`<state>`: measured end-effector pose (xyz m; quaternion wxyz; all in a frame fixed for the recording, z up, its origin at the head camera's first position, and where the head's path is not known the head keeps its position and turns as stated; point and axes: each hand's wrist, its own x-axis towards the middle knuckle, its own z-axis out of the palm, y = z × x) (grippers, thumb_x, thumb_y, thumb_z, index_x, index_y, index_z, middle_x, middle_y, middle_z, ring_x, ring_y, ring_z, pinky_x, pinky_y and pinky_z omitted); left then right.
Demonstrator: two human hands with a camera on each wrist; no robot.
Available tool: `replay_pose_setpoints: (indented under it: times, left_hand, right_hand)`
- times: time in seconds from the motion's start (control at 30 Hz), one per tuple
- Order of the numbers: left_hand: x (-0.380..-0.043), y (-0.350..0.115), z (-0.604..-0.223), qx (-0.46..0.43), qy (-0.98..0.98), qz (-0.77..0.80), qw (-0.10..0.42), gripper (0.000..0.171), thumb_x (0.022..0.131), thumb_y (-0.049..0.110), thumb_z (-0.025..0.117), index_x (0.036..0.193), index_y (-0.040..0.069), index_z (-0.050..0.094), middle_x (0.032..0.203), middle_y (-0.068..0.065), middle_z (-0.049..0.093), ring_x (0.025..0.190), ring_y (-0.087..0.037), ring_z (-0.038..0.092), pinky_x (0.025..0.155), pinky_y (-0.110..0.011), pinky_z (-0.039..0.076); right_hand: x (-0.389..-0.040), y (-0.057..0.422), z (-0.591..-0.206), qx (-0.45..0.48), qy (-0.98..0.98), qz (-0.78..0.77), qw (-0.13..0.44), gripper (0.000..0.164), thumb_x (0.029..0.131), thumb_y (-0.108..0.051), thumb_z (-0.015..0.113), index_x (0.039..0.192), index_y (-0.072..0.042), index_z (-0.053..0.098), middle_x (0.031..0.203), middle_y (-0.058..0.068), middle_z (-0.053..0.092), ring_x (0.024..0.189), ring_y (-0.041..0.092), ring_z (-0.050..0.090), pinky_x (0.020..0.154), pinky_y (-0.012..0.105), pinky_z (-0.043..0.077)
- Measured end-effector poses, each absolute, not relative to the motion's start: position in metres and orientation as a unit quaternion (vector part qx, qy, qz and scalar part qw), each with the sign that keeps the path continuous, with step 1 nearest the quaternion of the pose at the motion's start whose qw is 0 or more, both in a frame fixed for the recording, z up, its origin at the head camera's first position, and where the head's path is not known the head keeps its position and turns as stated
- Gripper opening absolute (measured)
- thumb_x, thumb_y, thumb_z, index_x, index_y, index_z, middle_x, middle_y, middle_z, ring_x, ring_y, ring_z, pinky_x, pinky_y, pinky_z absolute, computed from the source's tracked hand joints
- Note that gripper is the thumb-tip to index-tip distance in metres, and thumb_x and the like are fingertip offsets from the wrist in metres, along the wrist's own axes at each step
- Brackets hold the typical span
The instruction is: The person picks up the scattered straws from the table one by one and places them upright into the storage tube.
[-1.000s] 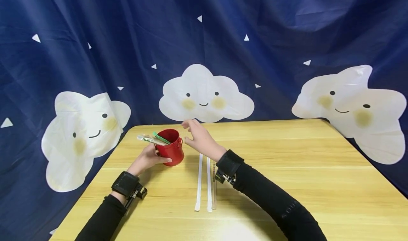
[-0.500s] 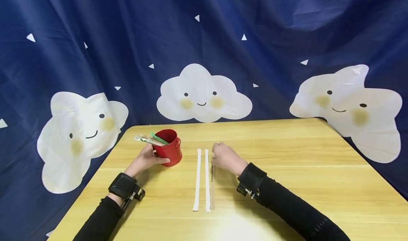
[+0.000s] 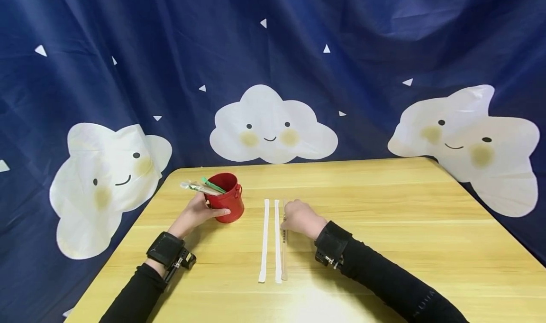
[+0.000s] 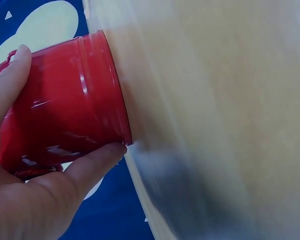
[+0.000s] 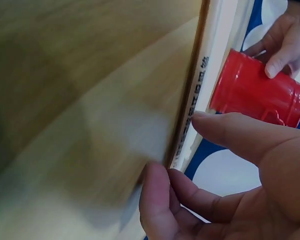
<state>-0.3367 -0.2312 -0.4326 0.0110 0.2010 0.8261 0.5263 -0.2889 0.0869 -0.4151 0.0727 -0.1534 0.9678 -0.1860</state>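
My left hand [image 3: 199, 216] grips a small red bucket [image 3: 230, 204] by its side at the table's left, thumb in front. The bucket tilts slightly; a green straw [image 3: 213, 185] and a clear-wrapped one [image 3: 200, 188] lean out of it. To its right lie two white paper-wrapped straws [image 3: 264, 247], side by side. Alongside them is a see-through wrapped straw [image 3: 284, 256] with dark printing. Over that straw's far half is my right hand [image 3: 300, 218]. In the right wrist view its thumb and bent fingertips straddle the printed straw [image 5: 190, 95], a gap showing between them.
The pale wooden table [image 3: 384, 209] reaches back to a dark blue curtain [image 3: 362, 38] with smiling white clouds. A black camera strap [image 3: 334, 242] sits on each wrist.
My right hand has come from beside the bucket to the right and nearer, down to the printed straw, then shifted slightly along it. My left hand keeps holding the bucket in place.
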Motion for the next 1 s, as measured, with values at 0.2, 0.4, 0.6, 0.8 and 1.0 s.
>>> replay_pose_setpoints:
  times: [0.2,0.4,0.6,0.8,1.0]
  left_hand:
    - [-0.337,-0.230,-0.432,0.204,0.826,0.526,0.012,0.082,0.078,0.012,0.089,0.148,0.012,0.045,0.143,-0.012,0.056,0.133,-0.032,0.049,0.116,-0.058,0.030]
    - [-0.336,-0.230,-0.430,0.202,0.826,0.526,0.016,0.083,0.079,0.012,0.088,0.149,0.011,0.044,0.143,-0.012,0.055,0.133,-0.032,0.048,0.116,-0.059,0.029]
    - [-0.335,-0.231,-0.431,0.207,0.824,0.527,0.016,0.084,0.078,0.011,0.089,0.149,0.011,0.043,0.143,-0.012,0.055,0.133,-0.032,0.048,0.115,-0.058,0.031]
    - [-0.333,-0.231,-0.432,0.205,0.826,0.525,0.016,0.084,0.078,0.012,0.089,0.149,0.011,0.044,0.142,-0.012,0.056,0.131,-0.032,0.050,0.114,-0.056,0.033]
    - [-0.333,-0.231,-0.430,0.200,0.828,0.523,0.013,0.083,0.078,0.013,0.089,0.149,0.013,0.045,0.142,-0.011,0.057,0.131,-0.031,0.050,0.115,-0.059,0.032]
  right_hand:
    - [-0.290,0.085,-0.415,-0.147,0.966,-0.197,0.087,0.041,0.086,-0.010,0.078,0.063,-0.013,0.043,0.059,-0.003,0.035,0.051,0.012,0.037,0.049,0.022,0.032]
    - [-0.295,0.081,-0.410,-0.094,0.965,-0.205,0.136,0.021,0.086,0.001,0.072,0.073,-0.006,0.057,0.060,0.005,0.057,0.047,0.019,0.063,0.039,0.022,0.046]
    - [-0.297,0.079,-0.410,-0.071,0.960,-0.229,0.143,0.017,0.081,0.003,0.075,0.083,-0.002,0.059,0.070,0.012,0.061,0.051,0.024,0.069,0.041,0.027,0.053]
    - [-0.299,0.081,-0.412,-0.071,0.957,-0.236,0.152,0.023,0.081,-0.002,0.079,0.081,-0.003,0.056,0.071,0.011,0.058,0.048,0.023,0.067,0.044,0.028,0.055]
    - [-0.301,0.086,-0.411,-0.067,0.945,-0.274,0.166,0.034,0.082,0.000,0.075,0.069,-0.009,0.045,0.059,0.006,0.050,0.052,0.026,0.070,0.047,0.031,0.057]
